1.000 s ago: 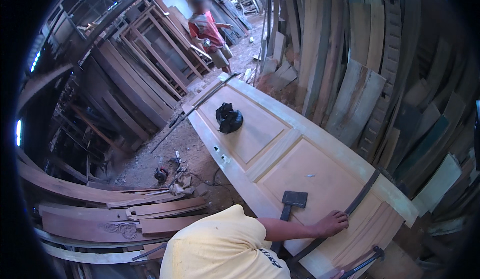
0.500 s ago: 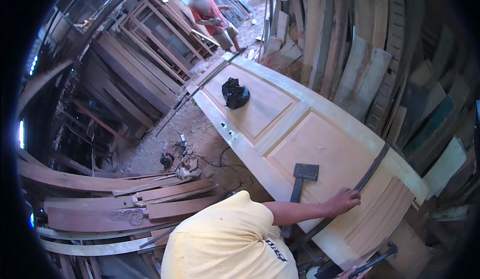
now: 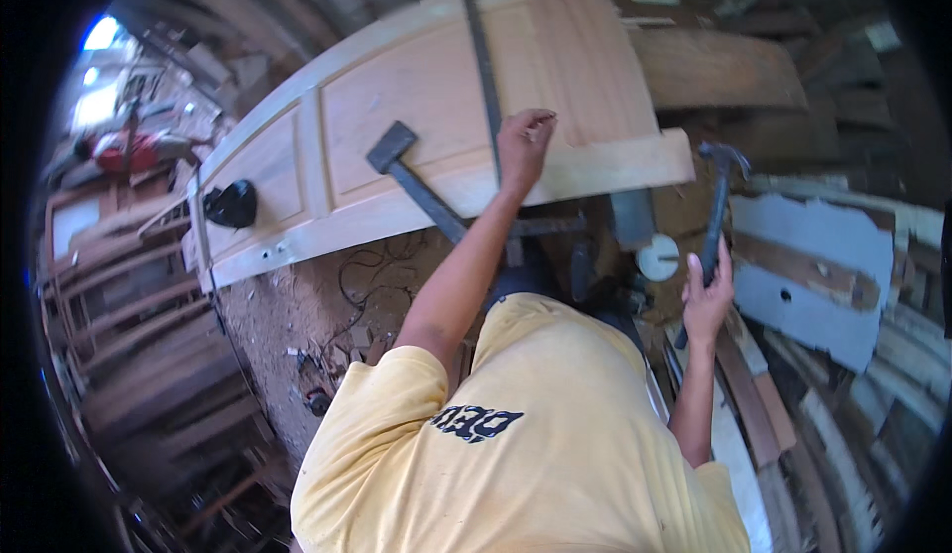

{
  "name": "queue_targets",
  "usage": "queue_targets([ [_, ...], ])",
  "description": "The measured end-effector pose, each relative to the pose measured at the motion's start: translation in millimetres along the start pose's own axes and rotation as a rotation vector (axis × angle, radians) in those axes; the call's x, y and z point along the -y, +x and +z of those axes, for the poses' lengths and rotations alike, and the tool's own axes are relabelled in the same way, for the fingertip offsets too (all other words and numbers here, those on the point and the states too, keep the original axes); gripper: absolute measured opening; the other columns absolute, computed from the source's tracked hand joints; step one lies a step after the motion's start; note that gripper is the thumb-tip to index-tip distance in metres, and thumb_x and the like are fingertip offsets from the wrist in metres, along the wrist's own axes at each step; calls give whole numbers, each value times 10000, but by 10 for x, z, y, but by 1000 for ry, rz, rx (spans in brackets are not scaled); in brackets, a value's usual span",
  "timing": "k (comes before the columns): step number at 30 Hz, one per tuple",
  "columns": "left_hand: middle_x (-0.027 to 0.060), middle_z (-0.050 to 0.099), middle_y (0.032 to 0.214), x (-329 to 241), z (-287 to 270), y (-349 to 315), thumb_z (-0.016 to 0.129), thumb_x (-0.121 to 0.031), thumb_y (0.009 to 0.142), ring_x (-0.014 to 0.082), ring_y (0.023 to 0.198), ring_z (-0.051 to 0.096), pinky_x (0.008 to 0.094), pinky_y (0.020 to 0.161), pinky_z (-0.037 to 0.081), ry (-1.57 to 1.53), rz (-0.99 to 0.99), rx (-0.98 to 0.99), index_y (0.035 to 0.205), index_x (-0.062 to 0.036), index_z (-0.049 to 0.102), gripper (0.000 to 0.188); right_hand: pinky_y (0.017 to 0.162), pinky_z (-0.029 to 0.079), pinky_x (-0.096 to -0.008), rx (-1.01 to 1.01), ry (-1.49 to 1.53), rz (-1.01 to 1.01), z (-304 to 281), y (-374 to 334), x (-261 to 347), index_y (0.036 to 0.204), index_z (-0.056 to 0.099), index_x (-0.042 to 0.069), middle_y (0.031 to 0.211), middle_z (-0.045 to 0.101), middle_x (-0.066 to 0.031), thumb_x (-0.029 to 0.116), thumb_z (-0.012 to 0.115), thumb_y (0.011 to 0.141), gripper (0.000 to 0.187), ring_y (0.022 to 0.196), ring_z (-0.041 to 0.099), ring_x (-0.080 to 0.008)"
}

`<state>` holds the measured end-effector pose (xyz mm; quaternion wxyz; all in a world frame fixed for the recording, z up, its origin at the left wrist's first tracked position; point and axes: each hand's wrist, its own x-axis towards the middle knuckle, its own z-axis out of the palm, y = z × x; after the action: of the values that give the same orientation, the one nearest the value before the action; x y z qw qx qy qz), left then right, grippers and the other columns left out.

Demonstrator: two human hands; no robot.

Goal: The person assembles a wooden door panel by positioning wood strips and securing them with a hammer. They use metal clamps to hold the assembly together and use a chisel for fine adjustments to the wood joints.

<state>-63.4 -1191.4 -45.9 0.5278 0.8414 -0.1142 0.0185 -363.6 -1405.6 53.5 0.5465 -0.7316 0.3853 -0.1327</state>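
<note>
A pale wooden door (image 3: pixel 397 87) with recessed panels lies flat in front of me, a dark metal bar (image 3: pixel 482 77) running across it. Over the door's near edge, just right of that bar, is my left hand (image 3: pixel 524 151). Its fingers are pinched together; anything between them is too small to make out. My right hand (image 3: pixel 707 300) grips a claw hammer (image 3: pixel 721 196) by its dark handle, off the door's right end, with the head pointing away from me. A dark square-headed, mallet-like tool (image 3: pixel 393 146) rests on the door, left of the bar.
A black plastic bag (image 3: pixel 230 204) sits toward the door's left end. Planks (image 3: pixel 754 365) and a white-faced board (image 3: pixel 808 265) are stacked at right. On the floor at left lie cables (image 3: pixel 362 280) and a power tool (image 3: pixel 317 400). Another person (image 3: pixel 129 152) is at far left.
My view has swung round, so the door now runs across it. My left hand has come off the dark bar. The hammer in my right hand has come fully into sight.
</note>
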Motion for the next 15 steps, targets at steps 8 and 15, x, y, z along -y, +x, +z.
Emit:
queue_targets([
  [8,103,767,919,-247,447,-319,781,-171,923,269,906,673,379,820,537,-53,14,159,1009,-75,787,128,483,374,-247,3,-6,9,-327,-318,-151,1564,518,68,830,635,5,94,722,1010,591,560,475,-48],
  [15,146,751,991,-28,282,-511,761,-190,956,238,892,703,351,800,562,-64,-19,97,1074,-82,811,168,479,377,-244,84,13,25,-328,-386,-167,1578,505,80,839,635,5,90,716,1013,603,564,479,-40],
])
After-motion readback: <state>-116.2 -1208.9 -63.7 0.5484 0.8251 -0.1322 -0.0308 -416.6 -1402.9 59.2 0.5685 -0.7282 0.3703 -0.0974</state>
